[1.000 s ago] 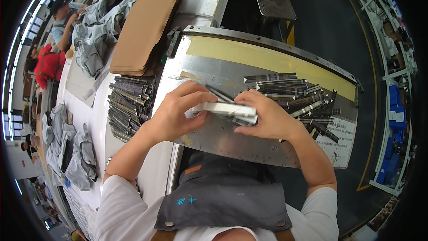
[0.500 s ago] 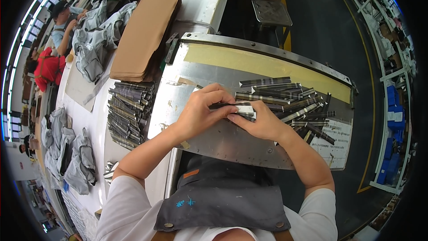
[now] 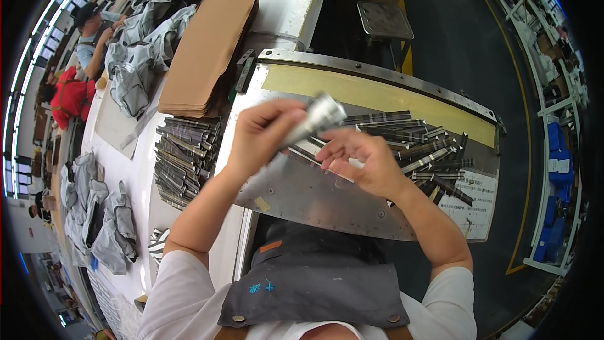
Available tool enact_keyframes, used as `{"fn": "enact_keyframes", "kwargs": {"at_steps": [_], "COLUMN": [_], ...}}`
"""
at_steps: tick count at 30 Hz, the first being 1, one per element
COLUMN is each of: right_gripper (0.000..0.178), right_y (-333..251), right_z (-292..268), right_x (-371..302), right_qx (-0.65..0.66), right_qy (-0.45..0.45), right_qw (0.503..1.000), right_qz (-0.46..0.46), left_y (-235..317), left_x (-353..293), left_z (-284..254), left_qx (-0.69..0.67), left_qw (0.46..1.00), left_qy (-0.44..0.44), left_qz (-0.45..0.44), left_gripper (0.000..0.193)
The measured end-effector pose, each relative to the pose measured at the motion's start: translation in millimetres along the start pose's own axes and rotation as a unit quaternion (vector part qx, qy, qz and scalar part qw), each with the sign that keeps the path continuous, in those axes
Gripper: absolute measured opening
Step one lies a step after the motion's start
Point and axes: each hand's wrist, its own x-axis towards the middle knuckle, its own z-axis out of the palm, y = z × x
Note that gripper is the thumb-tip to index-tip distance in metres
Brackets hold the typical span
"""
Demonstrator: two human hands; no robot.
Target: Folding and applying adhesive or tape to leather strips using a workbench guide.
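In my left hand [image 3: 261, 135], closed fingers and thumb grip a short pale strip [image 3: 324, 113], smeared by motion and tilted up to the right. My right hand [image 3: 363, 158] is close by with its fingers apart and slightly curled; a small white patch shows by its thumb, and I cannot tell what it is. Beneath and right of this hand, a loose heap of dark folded strips [image 3: 434, 141] with pale edges lies on the metal worktop [image 3: 314, 198]. Another, tighter pile of such strips [image 3: 187, 160] is to the left of my left hand.
A stack of brown sheets [image 3: 211, 50] lies beyond the left pile. Grey fabric pieces [image 3: 135, 63] cover the far-left table. A printed paper [image 3: 475, 204] sits at the worktop's right edge. A metal stool [image 3: 385, 20] stands behind; shelving with blue bins [image 3: 555, 176] lines the right.
Both hands were together around a strip. Now they have parted: my left hand has lifted and turned with a pale strip, while my right hand's fingers have spread.
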Motion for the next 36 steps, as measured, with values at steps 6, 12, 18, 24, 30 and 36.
{"fn": "enact_keyframes", "kwargs": {"at_steps": [6,12,18,24,30,36], "right_gripper": [0.027,0.035,0.034,0.023,0.037,0.042], "right_y": [-4,-4,3,2,26,30], "right_z": [-14,-43,-81,-73,-70,-67], "right_x": [1,11,21,23,12,12], "right_qx": [0.103,0.080,-0.068,-0.459,-0.634,-0.665], "right_qy": [0.031,0.140,0.284,0.310,0.176,0.133], "right_qw": [0.994,0.983,0.948,0.826,0.748,0.731], "right_qz": [0.028,0.083,0.123,0.109,-0.088,-0.082], "left_y": [-28,-17,20,-40,-54,-62], "left_x": [0,15,24,54,72,70], "left_z": [30,-6,-31,57,79,84], "left_qx": [0.040,-0.316,0.091,0.445,0.533,0.538], "left_qw": [0.990,0.931,0.973,0.815,0.761,0.761], "left_qy": [-0.063,-0.016,-0.197,-0.165,-0.117,-0.083], "left_qz": [0.122,0.185,0.072,0.332,0.350,0.352], "left_gripper": [0.013,0.012,0.014,0.050,0.053,0.054]}}
